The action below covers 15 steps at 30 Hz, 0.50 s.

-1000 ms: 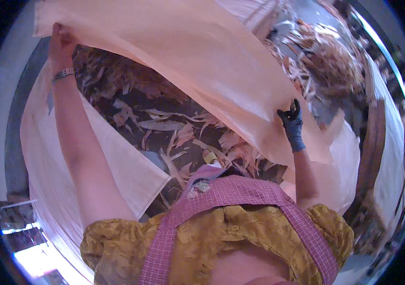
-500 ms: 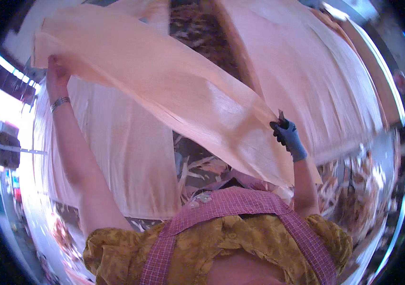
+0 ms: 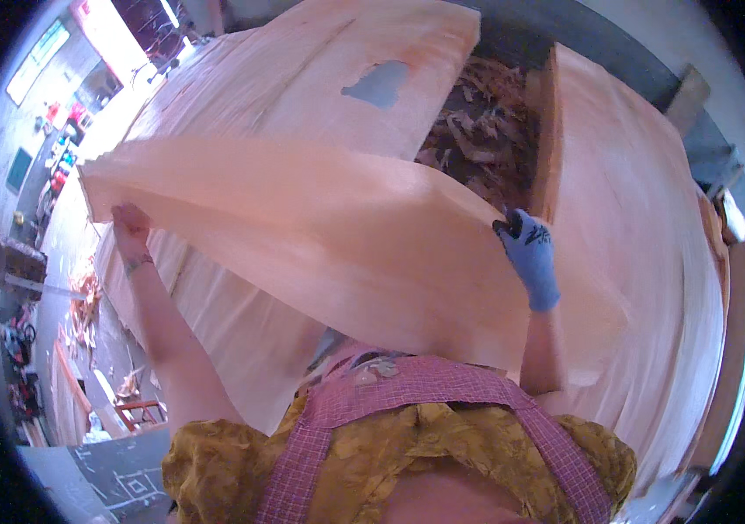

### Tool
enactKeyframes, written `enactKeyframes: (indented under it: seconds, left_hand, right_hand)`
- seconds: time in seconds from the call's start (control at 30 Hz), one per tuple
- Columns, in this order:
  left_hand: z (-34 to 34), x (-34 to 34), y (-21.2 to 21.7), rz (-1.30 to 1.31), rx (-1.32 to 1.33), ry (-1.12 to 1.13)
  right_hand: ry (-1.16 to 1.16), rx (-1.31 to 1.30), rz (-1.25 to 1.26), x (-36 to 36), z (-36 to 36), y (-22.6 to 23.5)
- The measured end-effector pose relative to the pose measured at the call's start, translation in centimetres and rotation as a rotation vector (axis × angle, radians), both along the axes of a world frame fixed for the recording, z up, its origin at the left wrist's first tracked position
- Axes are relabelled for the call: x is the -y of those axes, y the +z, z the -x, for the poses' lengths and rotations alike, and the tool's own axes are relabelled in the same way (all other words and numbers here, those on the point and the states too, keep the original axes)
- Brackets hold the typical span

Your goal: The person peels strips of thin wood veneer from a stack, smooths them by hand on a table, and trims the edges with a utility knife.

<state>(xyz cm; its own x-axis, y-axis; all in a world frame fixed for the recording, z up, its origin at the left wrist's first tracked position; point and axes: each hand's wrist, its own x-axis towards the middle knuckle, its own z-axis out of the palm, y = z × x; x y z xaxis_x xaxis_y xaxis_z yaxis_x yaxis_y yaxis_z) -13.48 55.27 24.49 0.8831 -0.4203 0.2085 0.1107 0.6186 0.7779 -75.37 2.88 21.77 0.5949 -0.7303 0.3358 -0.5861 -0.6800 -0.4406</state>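
No packages, labels, signs or screens clearly visible anywhere in view

veneer sheet (image 3: 329, 236): swung over stacked sheets | left hand (image 3: 130, 223): lowered | right hand (image 3: 530, 253): shifted right

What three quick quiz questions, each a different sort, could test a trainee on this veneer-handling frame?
1. True or false: both hands grip the lifted veneer sheet.
2. Which hand wears a blue glove: A left hand, B right hand?
3. What lies in the gap between the two veneer stacks?

Key: 1 true. 2 B. 3 A pile of wood scraps between the left stack and the right stack.
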Motion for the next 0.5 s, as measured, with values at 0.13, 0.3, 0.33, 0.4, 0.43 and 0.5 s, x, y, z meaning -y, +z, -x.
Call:
enactKeyframes:
  seconds: [0.13, 0.3, 0.33, 0.4, 0.43, 0.5]
  left_hand:
    - [1.0, 6.7, -9.6, -0.018, -0.186, 0.209]
    - [0.5, 16.0, -20.6, 0.002, -0.381, 0.326]
    - [0.7, 17.5, -21.7, -0.008, -0.406, 0.359]
    - [1.4, 21.6, -23.8, -0.023, -0.476, 0.396]
    - [1.5, 24.2, -24.8, -0.017, -0.510, 0.403]
    - [1.2, 28.7, -25.7, -0.018, -0.561, 0.424]
  right_hand:
    - [0.207, -0.008, 0.087, 15.6, -6.6, -1.3]
    - [0.245, -0.264, -0.073, 34.9, -19.9, -0.6]
    - [0.279, -0.300, -0.067, 37.0, -23.1, 0.2]
    - [0.330, -0.338, 0.054, 43.3, -28.4, 0.4]
    - [0.352, -0.333, 0.152, 47.6, -30.4, 0.0]
    - [0.396, -0.319, 0.321, 55.0, -35.1, -1.2]
